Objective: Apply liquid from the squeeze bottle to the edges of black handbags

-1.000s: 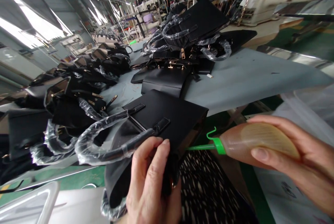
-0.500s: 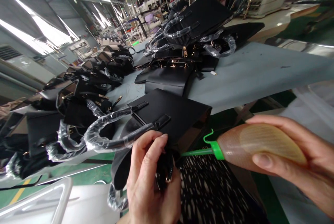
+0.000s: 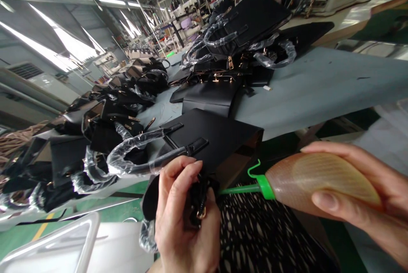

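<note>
A black handbag point(image 3: 219, 137) with plastic-wrapped handles point(image 3: 127, 154) lies at the near table edge, partly over my lap. My left hand point(image 3: 188, 218) is closed on the bag's near edge, its fingers and thumb pinching black material beside a gold-coloured zipper pull point(image 3: 201, 212). My right hand point(image 3: 360, 196) wraps round a translucent squeeze bottle point(image 3: 306, 179) of brownish-yellow content. Its green nozzle point(image 3: 240, 189) points left, the tip reaching the bag near my left fingers. Where exactly the tip ends is hidden in the dark material.
More black handbags point(image 3: 251, 22) are piled on the grey-blue table point(image 3: 318, 82) ahead, and a long heap of bags point(image 3: 70, 154) runs along the left. A white chair or stool point(image 3: 121, 247) stands at lower left. Sewing machines point(image 3: 188, 9) are in the background.
The view has shifted slightly, so the surroundings sit a little further right. My left hand has opened up the black material somewhat, showing more of the zipper pull. The bottle stays almost where it was.
</note>
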### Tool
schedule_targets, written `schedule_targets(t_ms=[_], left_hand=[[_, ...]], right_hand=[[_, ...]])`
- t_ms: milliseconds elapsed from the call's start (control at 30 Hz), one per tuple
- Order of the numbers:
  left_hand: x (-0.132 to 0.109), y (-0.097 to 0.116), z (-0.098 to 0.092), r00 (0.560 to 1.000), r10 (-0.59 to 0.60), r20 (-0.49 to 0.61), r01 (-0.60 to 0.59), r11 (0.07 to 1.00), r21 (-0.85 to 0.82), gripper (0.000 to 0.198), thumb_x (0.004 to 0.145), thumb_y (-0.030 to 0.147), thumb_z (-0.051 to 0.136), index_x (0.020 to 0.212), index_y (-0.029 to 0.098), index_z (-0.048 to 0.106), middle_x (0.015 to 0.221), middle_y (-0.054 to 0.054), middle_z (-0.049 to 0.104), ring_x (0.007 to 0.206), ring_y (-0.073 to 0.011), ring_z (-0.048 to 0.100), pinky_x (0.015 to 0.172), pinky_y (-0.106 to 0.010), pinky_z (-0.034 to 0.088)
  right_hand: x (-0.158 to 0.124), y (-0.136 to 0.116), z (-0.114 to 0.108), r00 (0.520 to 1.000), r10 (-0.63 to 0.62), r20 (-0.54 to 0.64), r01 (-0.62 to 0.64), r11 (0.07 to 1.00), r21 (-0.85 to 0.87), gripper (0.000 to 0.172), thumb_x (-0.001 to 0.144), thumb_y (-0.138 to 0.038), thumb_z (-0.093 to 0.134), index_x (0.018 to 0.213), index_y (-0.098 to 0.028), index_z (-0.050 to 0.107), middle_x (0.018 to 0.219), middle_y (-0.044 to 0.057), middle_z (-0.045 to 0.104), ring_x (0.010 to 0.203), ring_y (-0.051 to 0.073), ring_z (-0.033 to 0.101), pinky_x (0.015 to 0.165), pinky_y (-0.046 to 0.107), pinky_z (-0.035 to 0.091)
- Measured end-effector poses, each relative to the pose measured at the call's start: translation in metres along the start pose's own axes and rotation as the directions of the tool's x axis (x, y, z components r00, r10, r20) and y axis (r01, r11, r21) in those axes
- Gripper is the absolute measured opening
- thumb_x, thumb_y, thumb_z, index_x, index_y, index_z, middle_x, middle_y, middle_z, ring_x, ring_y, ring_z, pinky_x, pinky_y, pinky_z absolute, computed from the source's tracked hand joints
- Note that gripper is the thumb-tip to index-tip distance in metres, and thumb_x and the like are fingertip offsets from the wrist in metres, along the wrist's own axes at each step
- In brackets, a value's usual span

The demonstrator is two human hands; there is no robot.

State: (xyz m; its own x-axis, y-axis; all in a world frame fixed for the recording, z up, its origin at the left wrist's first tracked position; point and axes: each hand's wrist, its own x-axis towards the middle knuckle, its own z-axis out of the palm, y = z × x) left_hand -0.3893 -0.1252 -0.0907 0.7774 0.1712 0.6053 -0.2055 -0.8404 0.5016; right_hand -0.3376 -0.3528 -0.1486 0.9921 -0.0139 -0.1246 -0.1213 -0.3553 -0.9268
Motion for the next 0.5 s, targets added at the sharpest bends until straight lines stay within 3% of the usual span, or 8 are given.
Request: schedule_targets(t_ms=[167,300,500], left_hand=[[0.0007,0.0008,0.0011,0.998,-0.058,-0.007,0.058,0.996,-0.075,0.038,0.074,0.006,0.058,0.108,0.022,0.058,0.113,-0.005,0.052,0.098,-0.0156,0.052,0.079,-0.024,0.047],[0.0006,0.0054,0.0028,0.980,-0.196,-0.043,0.186,0.968,-0.171,0.031,0.076,0.011,0.058,0.104,0.025,0.060,0.116,-0.004,0.052,0.098,-0.0152,0.053,0.073,-0.022,0.045],[0.0012,0.0073,0.0015,0.957,-0.287,-0.050,0.265,0.929,-0.257,0.031,0.077,0.015,0.056,0.104,0.029,0.062,0.119,0.000,0.051,0.102,-0.0147,0.052,0.076,-0.020,0.047]], right_hand=[[-0.0046,-0.0009,0.0000,0.999,0.037,0.025,-0.038,0.998,0.042,0.059,0.059,-0.066,0.065,0.109,-0.036,0.057,0.105,0.003,0.066,0.101,0.034,0.059,0.053,0.028,0.058],[-0.0075,-0.0055,0.0026,1.000,0.015,0.025,-0.017,0.996,0.086,0.056,0.060,-0.063,0.068,0.108,-0.037,0.057,0.113,0.004,0.062,0.109,0.035,0.054,0.051,0.027,0.058],[-0.0067,-0.0062,0.0092,1.000,-0.001,0.018,-0.001,0.990,0.144,0.051,0.063,-0.060,0.068,0.107,-0.038,0.056,0.107,0.004,0.064,0.100,0.032,0.059,0.051,0.027,0.057]])
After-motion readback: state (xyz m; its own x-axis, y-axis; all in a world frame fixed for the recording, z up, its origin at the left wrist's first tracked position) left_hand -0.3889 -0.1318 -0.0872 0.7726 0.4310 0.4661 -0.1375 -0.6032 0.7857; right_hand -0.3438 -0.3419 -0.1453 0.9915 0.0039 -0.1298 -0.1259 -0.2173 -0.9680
